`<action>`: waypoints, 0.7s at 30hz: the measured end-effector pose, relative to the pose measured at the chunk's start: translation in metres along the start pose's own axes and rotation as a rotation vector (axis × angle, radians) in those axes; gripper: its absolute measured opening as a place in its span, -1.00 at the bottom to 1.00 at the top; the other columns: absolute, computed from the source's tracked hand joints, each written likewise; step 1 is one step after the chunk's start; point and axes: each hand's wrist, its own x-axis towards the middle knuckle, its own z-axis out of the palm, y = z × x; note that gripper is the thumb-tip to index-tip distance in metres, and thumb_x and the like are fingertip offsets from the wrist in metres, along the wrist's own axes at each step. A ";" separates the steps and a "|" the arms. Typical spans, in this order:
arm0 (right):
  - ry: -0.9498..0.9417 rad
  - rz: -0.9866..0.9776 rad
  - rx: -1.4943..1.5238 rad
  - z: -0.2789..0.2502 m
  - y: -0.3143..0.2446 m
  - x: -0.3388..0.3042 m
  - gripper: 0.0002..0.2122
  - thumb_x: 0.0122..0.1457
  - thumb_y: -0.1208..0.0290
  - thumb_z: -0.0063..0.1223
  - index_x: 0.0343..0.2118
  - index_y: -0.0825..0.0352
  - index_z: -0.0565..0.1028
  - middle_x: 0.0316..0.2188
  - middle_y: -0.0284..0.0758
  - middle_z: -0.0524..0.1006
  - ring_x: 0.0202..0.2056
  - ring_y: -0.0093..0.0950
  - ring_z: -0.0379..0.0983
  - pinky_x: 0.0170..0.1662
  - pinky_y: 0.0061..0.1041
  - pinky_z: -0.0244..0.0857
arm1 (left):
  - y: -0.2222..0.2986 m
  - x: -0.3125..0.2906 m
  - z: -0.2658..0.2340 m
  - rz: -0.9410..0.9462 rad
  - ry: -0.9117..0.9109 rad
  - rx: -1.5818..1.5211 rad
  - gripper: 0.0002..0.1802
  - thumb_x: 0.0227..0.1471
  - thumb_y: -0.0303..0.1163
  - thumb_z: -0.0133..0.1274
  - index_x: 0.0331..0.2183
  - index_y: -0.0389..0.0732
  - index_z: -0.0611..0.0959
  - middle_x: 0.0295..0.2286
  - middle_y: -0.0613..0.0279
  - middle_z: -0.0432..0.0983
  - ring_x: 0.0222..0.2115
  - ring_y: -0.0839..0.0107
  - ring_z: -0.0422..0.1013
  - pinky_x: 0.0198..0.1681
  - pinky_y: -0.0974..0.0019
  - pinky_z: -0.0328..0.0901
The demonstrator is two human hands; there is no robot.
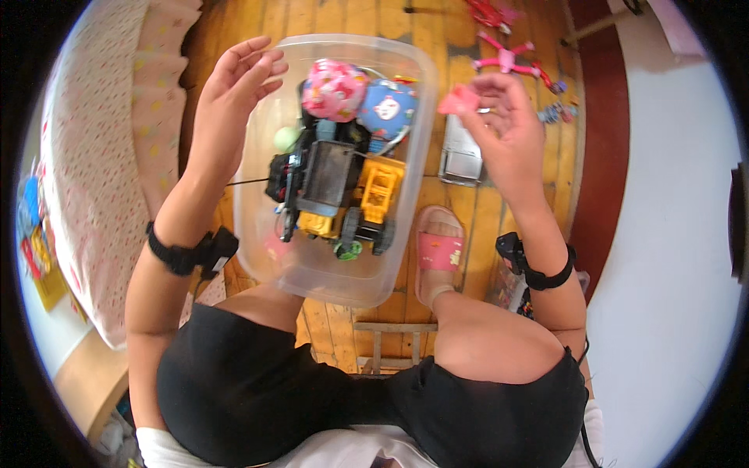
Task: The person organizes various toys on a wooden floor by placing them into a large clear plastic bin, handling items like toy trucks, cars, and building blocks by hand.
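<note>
Hands (236, 80) (507, 129) flank bin (343, 290); right pinches pink piece (459, 100).

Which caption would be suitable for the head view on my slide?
Pink piece in the right hand, left hand open, with a clear bin of toys between them.

We look down on a floor (441, 23) of orange-yellow wooden planks, its finish worn into dark patches. Along our left runs a bed (94, 179) under a pale cover with a small reddish print and a ruffled edge; near its lower corner we see a curved edge of light wood (97, 382). To our right, a dark red baseboard (602, 156) borders a plain white wall (671, 234). Soft, even light fills the room.
</note>
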 end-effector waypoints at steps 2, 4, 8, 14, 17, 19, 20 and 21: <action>-0.198 -0.030 0.126 0.041 -0.025 0.007 -0.55 0.10 0.44 0.30 0.02 0.34 0.36 -0.14 -0.29 0.52 -0.15 -0.53 0.51 -0.13 -0.56 0.44 | -0.005 0.008 -0.011 0.045 0.071 -0.067 -0.58 0.28 -0.38 -0.04 0.12 -0.32 0.39 -0.01 0.11 0.42 0.00 0.35 0.39 0.12 0.29 0.27; -0.174 -0.179 0.043 0.073 -0.040 0.007 -0.62 0.12 0.49 0.27 -0.02 0.35 0.40 -0.13 -0.31 0.50 -0.16 -0.55 0.49 -0.13 -0.57 0.43 | -0.012 0.012 -0.016 0.077 0.117 -0.054 -0.58 0.28 -0.39 -0.03 0.11 -0.32 0.39 -0.01 0.12 0.42 0.03 0.36 0.37 0.14 0.29 0.25; -0.114 -0.346 -0.061 0.064 -0.030 0.006 -0.72 0.13 0.56 0.21 -0.10 0.37 0.45 -0.17 -0.30 0.51 -0.22 -0.53 0.50 -0.14 -0.55 0.42 | -0.019 0.010 -0.020 0.035 0.083 -0.058 -0.59 0.27 -0.39 -0.03 0.11 -0.31 0.39 -0.01 0.15 0.42 0.05 0.39 0.34 0.15 0.32 0.22; 0.143 0.004 -0.151 0.000 0.040 -0.015 -0.82 0.16 0.54 0.14 -0.16 0.35 0.50 -0.21 -0.24 0.51 -0.28 -0.47 0.53 -0.19 -0.54 0.39 | -0.036 0.006 -0.008 0.021 -0.110 0.128 -0.57 0.28 -0.39 -0.06 0.15 -0.25 0.39 -0.02 0.22 0.43 0.05 0.44 0.32 0.16 0.34 0.18; 0.033 0.012 -0.344 -0.021 0.075 -0.013 -0.81 0.16 0.52 0.14 -0.16 0.35 0.49 -0.22 -0.20 0.51 -0.26 -0.40 0.52 -0.18 -0.49 0.39 | -0.035 0.004 0.005 0.065 -0.312 0.207 -0.61 0.27 -0.45 -0.04 0.11 -0.25 0.39 -0.04 0.27 0.38 0.01 0.47 0.30 0.15 0.34 0.16; -0.019 -0.017 -0.520 -0.039 0.099 -0.005 -0.77 0.12 0.48 0.18 -0.15 0.33 0.48 -0.19 -0.14 0.50 -0.17 -0.27 0.49 -0.10 -0.37 0.37 | -0.023 -0.004 0.024 0.103 -0.455 0.300 -0.63 0.25 -0.47 -0.01 0.08 -0.21 0.40 -0.04 0.29 0.36 -0.02 0.46 0.30 0.14 0.32 0.16; -0.005 -0.013 -0.537 -0.051 0.111 0.001 -0.77 0.12 0.48 0.18 -0.15 0.33 0.48 -0.19 -0.14 0.50 -0.17 -0.27 0.49 -0.10 -0.37 0.37 | -0.013 -0.004 0.036 0.196 -0.534 0.439 -0.62 0.25 -0.48 0.00 0.08 -0.21 0.40 -0.04 0.27 0.37 -0.01 0.45 0.31 0.12 0.29 0.18; 0.044 -0.080 -0.696 -0.062 0.124 0.008 -0.74 0.09 0.46 0.20 -0.14 0.32 0.48 -0.17 -0.13 0.49 -0.13 -0.23 0.46 -0.06 -0.31 0.35 | 0.000 -0.003 0.047 0.208 -0.606 0.496 -0.61 0.24 -0.48 0.00 0.09 -0.22 0.39 -0.05 0.27 0.37 -0.02 0.45 0.31 0.10 0.30 0.20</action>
